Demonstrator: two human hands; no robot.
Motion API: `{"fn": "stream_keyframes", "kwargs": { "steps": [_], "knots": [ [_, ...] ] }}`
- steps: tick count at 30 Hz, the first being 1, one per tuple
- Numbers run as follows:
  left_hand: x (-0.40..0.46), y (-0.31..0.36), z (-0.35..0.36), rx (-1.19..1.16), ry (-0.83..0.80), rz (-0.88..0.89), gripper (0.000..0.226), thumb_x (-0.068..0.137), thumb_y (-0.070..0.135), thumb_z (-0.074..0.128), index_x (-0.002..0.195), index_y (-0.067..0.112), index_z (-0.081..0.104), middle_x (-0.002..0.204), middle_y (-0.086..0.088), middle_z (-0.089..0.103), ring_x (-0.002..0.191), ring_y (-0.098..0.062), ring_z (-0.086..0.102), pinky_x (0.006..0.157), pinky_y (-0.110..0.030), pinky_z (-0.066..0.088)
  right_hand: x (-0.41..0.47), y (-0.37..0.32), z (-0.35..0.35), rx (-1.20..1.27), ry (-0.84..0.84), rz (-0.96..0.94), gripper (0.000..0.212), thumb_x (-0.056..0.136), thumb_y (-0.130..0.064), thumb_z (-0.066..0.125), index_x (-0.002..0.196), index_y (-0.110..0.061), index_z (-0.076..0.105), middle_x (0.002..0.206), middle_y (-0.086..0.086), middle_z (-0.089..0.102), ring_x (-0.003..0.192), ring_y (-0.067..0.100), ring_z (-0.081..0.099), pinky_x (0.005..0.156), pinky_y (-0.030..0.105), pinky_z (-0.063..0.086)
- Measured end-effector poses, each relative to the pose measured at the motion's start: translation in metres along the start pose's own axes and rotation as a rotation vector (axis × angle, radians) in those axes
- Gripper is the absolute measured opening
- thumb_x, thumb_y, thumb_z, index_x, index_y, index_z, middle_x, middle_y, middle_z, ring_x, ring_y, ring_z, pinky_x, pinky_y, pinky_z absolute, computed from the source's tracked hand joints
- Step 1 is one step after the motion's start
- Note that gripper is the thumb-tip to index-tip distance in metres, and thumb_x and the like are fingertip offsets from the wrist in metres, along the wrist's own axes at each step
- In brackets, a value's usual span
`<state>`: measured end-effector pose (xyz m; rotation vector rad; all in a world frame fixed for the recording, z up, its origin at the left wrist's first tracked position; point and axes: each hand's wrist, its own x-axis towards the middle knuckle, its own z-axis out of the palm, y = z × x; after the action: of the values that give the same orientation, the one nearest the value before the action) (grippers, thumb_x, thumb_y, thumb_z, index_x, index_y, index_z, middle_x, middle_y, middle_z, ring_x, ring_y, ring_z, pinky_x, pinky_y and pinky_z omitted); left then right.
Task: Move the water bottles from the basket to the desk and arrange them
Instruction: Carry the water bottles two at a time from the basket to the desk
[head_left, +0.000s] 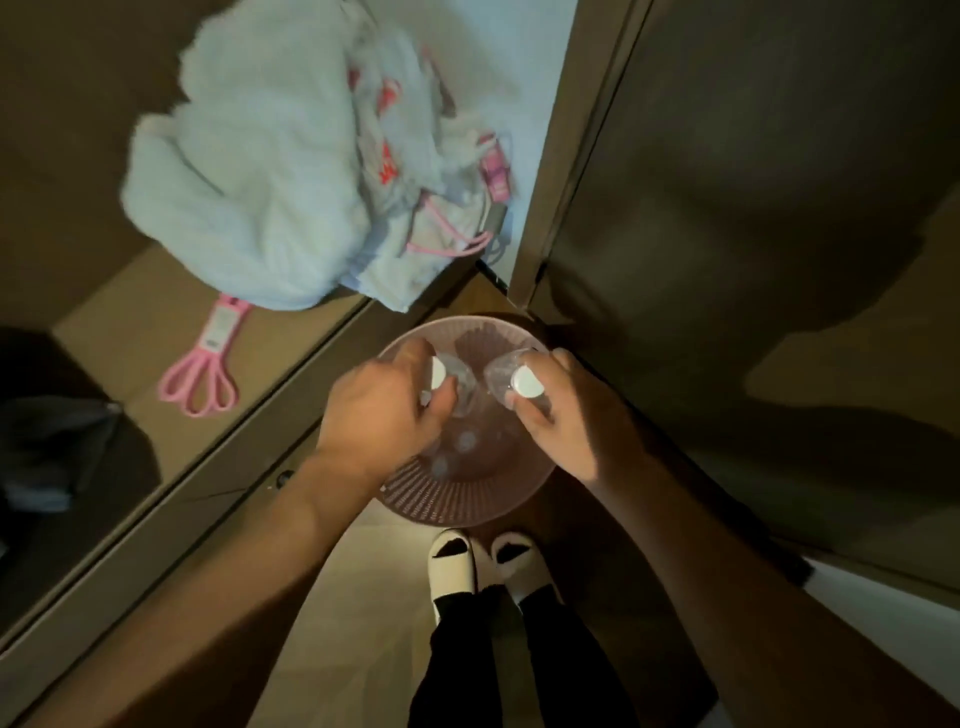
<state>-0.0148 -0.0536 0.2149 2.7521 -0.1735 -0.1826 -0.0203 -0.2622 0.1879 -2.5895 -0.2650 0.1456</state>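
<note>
the two bare forearms are reaching in from 7 and 5 o'clock, meeting over a round slotted basket (457, 493) that is sitting on the floor at the centre of the view. the left hand (382, 410) is curling its fingers around the neck of a clear water bottle (447, 382) with a white cap, gripping it just above the basket's 11 o'clock side. the right hand (569, 410) is clenching a second white-capped bottle (511, 376) at the basket's 1 o'clock side, the fingers wrapping the neck under the cap. more white caps (466, 441) are showing dimly down inside the basket, between the hands; how many bottles are lying there is too blurred to tell. a pair of white slippers (480, 566) is standing at 6 o'clock, just beside the basket's near rim. the desk (156, 322) is lying off at 9 to 10 o'clock, carrying pink scissors (202, 374) and, at 11 o'clock, a pale fluffy bundle (249, 171).
</note>
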Motion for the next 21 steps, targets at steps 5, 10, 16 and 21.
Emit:
{"fn": "stream_keyframes", "kwargs": {
  "steps": [5,10,16,21],
  "knots": [
    [-0.061,0.058,-0.142,-0.040,0.214,-0.151,0.040,0.082,0.053,0.053,0.098,0.017,0.060,0.069,-0.005,0.066,0.065,-0.032,0.065,0.053,-0.038,0.051,-0.016,-0.092,-0.124,0.191,0.036,-0.067,0.033,0.085,-0.037,0.064,0.115,-0.026,0.056,0.107,0.004,0.064,0.095,0.022,0.061,0.077,0.033,0.053],
    [-0.137,0.088,-0.229,-0.127,0.453,-0.420,0.028,0.076,0.048,0.061,0.087,0.023,0.060,0.067,0.005,0.061,0.061,-0.019,0.061,0.053,-0.032,0.048,-0.019,-0.169,-0.187,0.223,-0.024,-0.279,0.024,0.078,-0.035,0.070,0.095,-0.020,0.063,0.093,-0.002,0.061,0.085,0.019,0.061,0.069,0.037,0.051],
    [-0.245,0.088,-0.295,-0.131,0.692,-0.643,0.027,0.071,0.050,0.063,0.080,0.025,0.061,0.062,0.009,0.062,0.057,-0.008,0.059,0.050,-0.028,0.049,-0.046,-0.261,-0.200,0.252,-0.153,-0.504,0.021,0.077,-0.036,0.073,0.086,-0.024,0.059,0.081,-0.009,0.058,0.074,0.014,0.055,0.063,0.031,0.047],
    [-0.347,0.075,-0.319,-0.105,0.891,-0.875,0.026,0.070,0.052,0.063,0.077,0.027,0.060,0.063,0.012,0.060,0.059,-0.006,0.058,0.050,-0.020,0.040,-0.086,-0.350,-0.181,0.209,-0.373,-0.719,0.024,0.078,-0.043,0.071,0.094,-0.038,0.054,0.086,-0.016,0.059,0.077,0.002,0.055,0.060,0.015,0.037]
  ]
}}
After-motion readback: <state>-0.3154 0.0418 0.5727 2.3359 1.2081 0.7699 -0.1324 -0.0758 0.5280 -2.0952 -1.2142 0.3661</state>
